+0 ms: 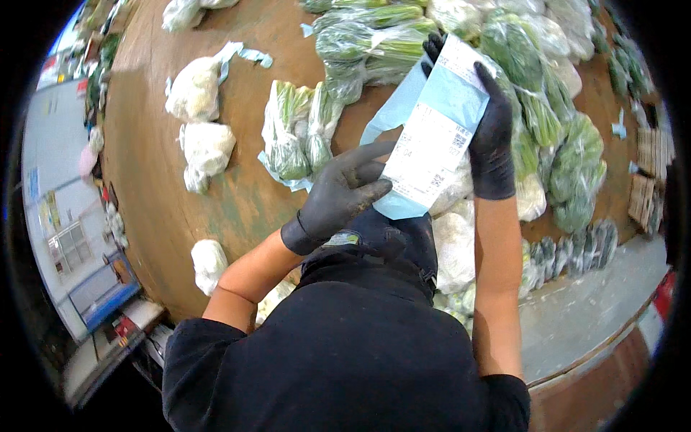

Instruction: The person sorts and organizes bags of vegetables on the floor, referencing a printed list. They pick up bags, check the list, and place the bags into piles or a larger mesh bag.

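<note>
My right hand (pixel 494 124), in a black glove, grips a strip of printed labels (pixel 432 151) on pale blue backing, its thumb lying over the upper edge. The labels bear writing and square codes. The loose tail of blue backing (pixel 391 116) curls out to the left. My left hand (pixel 343 194), also gloved in black, has its thumb at the strip's lower left edge and its forefinger reaching behind it. To the left of the strip lie clear bags of leafy green vegetables (pixel 289 135), with a scrap of blue backing beneath.
More bagged greens (pixel 372 43) and bags of pale produce (pixel 456 16) crowd the floor ahead and right. Separate pale bags (pixel 197 92) lie to the left, one beside a blue backing scrap (pixel 243 54). Wooden crates (pixel 642 200) stand far right. A wheeled-looking bench (pixel 143 313) is lower left.
</note>
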The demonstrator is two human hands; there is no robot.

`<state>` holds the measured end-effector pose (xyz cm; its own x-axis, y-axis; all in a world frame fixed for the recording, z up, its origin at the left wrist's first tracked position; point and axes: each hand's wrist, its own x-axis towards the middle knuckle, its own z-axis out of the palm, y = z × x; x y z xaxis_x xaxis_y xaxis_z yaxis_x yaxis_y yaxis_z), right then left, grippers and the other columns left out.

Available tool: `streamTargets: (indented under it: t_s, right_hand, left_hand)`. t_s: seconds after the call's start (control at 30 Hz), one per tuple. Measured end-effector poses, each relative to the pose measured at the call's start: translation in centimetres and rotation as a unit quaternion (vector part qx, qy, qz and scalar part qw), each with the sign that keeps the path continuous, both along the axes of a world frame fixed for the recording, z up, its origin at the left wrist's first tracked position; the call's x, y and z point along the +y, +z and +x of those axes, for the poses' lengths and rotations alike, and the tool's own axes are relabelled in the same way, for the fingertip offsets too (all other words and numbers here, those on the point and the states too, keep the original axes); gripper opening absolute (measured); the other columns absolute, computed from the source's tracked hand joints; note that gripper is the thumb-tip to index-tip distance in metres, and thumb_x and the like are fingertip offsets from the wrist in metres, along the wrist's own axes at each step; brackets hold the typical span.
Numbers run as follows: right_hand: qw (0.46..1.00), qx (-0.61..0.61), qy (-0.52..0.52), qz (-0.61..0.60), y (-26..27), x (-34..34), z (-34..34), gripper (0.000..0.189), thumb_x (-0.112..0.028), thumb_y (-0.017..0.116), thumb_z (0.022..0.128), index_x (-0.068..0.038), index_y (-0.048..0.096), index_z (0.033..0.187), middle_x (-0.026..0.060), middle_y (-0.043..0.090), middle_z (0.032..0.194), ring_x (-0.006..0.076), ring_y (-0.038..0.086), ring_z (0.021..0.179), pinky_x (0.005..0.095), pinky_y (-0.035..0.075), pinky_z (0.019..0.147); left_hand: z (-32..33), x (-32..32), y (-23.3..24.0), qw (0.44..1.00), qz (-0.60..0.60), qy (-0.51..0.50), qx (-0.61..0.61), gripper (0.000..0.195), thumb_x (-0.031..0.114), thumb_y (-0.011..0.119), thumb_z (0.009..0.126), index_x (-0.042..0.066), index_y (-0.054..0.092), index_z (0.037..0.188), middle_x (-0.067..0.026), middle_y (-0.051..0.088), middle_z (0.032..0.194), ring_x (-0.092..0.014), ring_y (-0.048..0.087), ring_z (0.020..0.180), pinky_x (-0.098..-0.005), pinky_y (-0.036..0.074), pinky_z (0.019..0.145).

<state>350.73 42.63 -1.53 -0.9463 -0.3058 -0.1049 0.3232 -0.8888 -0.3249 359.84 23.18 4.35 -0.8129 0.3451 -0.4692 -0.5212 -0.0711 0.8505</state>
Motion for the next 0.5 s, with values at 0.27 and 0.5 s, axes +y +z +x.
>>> streamTargets:
  t_s: [0.27,0.5]
  right_hand:
    - [0.991,0.059,-0.094,0.079,5.5,5.0,2.9,0.049,-0.016,0.036,0.085,0.01,0.025,0.124,0.0234,0.034,0.127,0.0318,0.034,0.118,0.0383,0.026,0.1]
    - [0.988,-0.041,-0.137,0.066,1.8,7.9,4.1,0.04,-0.015,0.038,0.086,0.006,0.036,0.12,0.0199,0.043,0.121,0.0297,0.041,0.113,0.0384,0.031,0.097]
  left_hand:
    - [2.3,2.0,2.9,0.996,-0.023,-0.077,0.046,0.046,-0.008,0.049,0.077,0.0,0.038,0.121,-0.0138,0.057,0.101,-0.014,0.054,0.093,-0.0261,0.043,0.079]
    - [3.0,3.0,3.2,0.997,0.046,-0.067,0.013,0.042,-0.006,0.057,0.071,-0.005,0.045,0.111,-0.0106,0.056,0.1,-0.016,0.054,0.09,-0.0263,0.044,0.077]
